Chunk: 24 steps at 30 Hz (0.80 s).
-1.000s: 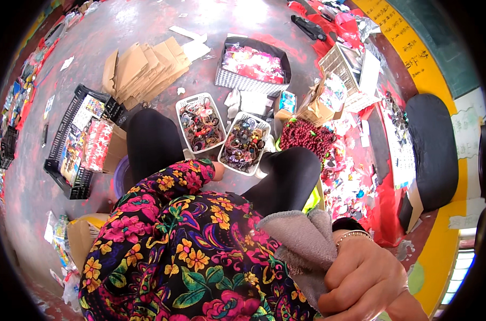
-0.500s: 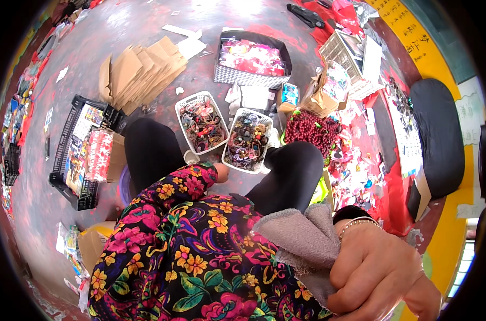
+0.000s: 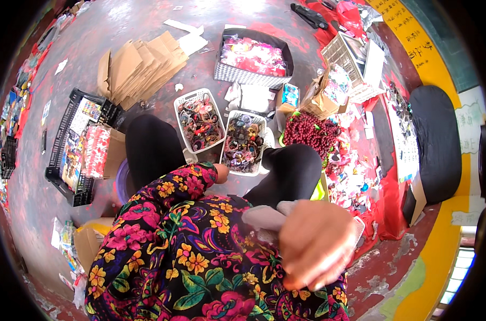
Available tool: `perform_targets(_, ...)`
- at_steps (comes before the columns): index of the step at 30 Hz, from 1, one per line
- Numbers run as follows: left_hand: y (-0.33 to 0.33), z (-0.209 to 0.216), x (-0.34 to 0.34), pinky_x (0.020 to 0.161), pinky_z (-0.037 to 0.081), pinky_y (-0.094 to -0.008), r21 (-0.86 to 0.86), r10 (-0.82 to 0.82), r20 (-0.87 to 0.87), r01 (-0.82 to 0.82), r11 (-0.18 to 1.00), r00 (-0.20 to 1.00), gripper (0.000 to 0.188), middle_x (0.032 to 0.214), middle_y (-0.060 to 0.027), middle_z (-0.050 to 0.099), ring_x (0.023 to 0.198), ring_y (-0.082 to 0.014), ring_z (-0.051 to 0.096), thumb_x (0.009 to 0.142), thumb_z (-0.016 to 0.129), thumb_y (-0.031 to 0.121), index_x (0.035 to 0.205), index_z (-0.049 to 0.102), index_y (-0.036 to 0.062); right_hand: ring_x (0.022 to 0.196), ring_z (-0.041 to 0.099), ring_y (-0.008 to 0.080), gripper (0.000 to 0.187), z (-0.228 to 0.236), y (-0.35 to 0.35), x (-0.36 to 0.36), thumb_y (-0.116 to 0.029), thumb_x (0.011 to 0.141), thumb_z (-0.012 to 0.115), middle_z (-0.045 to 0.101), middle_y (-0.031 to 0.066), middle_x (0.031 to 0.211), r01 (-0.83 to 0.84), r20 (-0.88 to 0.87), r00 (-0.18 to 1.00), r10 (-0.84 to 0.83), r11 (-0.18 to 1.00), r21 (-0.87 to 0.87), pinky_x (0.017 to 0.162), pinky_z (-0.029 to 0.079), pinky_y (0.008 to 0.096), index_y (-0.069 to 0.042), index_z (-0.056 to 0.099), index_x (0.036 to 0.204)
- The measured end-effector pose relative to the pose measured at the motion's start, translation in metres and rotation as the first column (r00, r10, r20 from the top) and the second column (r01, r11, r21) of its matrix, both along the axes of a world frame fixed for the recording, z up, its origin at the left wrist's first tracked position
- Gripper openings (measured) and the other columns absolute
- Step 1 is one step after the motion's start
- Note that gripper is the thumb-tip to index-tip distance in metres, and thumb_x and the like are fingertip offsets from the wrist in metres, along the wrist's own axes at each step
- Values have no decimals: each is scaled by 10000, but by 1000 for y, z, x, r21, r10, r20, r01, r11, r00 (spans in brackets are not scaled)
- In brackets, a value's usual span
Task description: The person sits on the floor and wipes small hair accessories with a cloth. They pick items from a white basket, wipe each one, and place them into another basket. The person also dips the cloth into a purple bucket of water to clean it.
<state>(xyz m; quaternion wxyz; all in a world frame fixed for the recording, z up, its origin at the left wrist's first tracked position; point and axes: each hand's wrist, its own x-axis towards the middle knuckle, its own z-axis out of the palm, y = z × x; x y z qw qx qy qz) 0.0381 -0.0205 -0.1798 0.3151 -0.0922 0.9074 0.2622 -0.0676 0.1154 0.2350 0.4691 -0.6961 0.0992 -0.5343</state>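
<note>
My left hand (image 3: 221, 173) shows only in part past the flowered sleeve, between my knees, just short of the white baskets; its fingers are hidden. Close to the camera, my right hand (image 3: 320, 243) is raised over my lap and smeared by motion. Next to it is grey fuzzy fabric (image 3: 264, 218); whether it is a cuff or a loose cloth I cannot tell. In front of me stand a left white basket (image 3: 182, 124) and a right white basket (image 3: 225, 140), both filled with mixed coloured hair ties.
Flattened cardboard (image 3: 138, 67) lies far left, near a black crate (image 3: 58, 155). A patterned bin (image 3: 248, 76) of pink packets stands beyond the baskets. Dark red beads (image 3: 310, 134) are heaped beside my right knee, with a wicker basket (image 3: 343, 59) farther back.
My right hand has moved left and upward from the lower right, and the grey fabric has shifted left with it. My left hand stays almost in place.
</note>
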Motion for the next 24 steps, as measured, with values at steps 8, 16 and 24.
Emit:
perform_targets(8, -9, -25, 2, 726, 475, -405, 61, 17, -146, -8, 998, 989, 237, 846, -164, 626, 804, -331, 601, 742, 513, 221, 805, 642, 32, 661, 576, 227, 386, -128, -23, -42, -382, 919, 389, 561, 133, 750, -19, 555, 612, -563, 691, 722, 594, 500, 300, -24, 482, 1030)
perform_targets(16, -43, 80, -14, 525, 454, -244, 826, 952, 170, -564, 4, 255, 242, 731, -47, 606, 600, -111, 556, 884, 471, 212, 865, 573, -7, 1029, 520, 293, 333, -219, -34, -52, -271, 902, 454, 532, 146, 1130, -14, 373, 367, -852, 396, 918, 876, 433, 439, -82, 465, 1175)
perform_targets(24, -25, 150, -34, 810, 427, -273, 985, 977, -22, -164, 57, 212, 496, 1056, -52, 558, 912, -115, 540, 860, 528, 407, 1135, 496, -4, 1149, 436, 330, 484, -199, -39, -47, -280, 902, 446, 392, 190, 1298, -45, 550, 424, -719, 590, 806, 961, 368, 459, -80, 303, 1319)
